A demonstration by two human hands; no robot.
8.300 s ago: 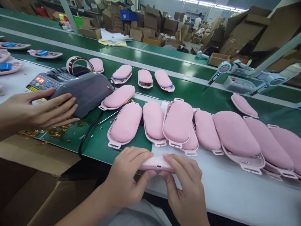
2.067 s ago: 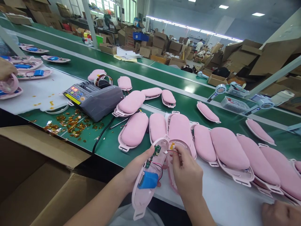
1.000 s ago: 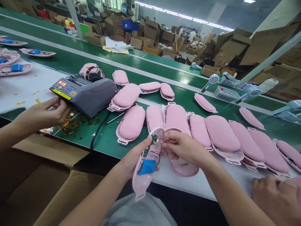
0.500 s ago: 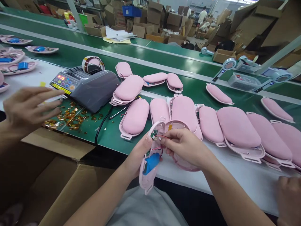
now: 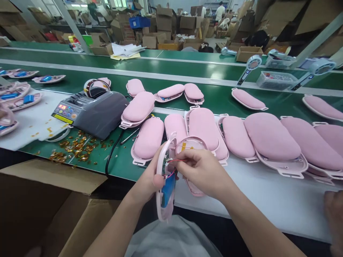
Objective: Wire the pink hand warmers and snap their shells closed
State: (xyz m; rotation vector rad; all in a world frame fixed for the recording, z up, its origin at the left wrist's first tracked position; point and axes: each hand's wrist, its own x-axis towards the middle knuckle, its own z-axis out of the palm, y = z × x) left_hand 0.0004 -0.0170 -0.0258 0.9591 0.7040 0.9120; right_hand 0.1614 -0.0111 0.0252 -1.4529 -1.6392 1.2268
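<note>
My left hand point(image 5: 146, 184) grips a pink plastic shell half point(image 5: 160, 164), which stands tilted nearly edge-on above the table's front edge. Inside that shell sit a blue battery point(image 5: 168, 191) and a green circuit board, mostly hidden by the rim. With thumb and fingertips together, my right hand point(image 5: 202, 171) pinches a thin red wire point(image 5: 178, 160) close to a small white connector at the board. Behind and below my right hand is the other shell half point(image 5: 192, 142), open side up, with yellow tape inside; the hand covers much of it.
Pink padded cases point(image 5: 202, 126) spread across the table. At left stands a grey tape dispenser point(image 5: 100, 112), with amber tape scraps point(image 5: 80, 146) before it. Open shells with blue batteries point(image 5: 28, 99) lie far left. An open cardboard box point(image 5: 53, 175) is below; another person's hand point(image 5: 334, 214) shows at right.
The shell in my left hand has turned more edge-on, hiding more of its board. My right hand still pinches the wire. Another person's hand has left the dispenser's front; the view has shifted.
</note>
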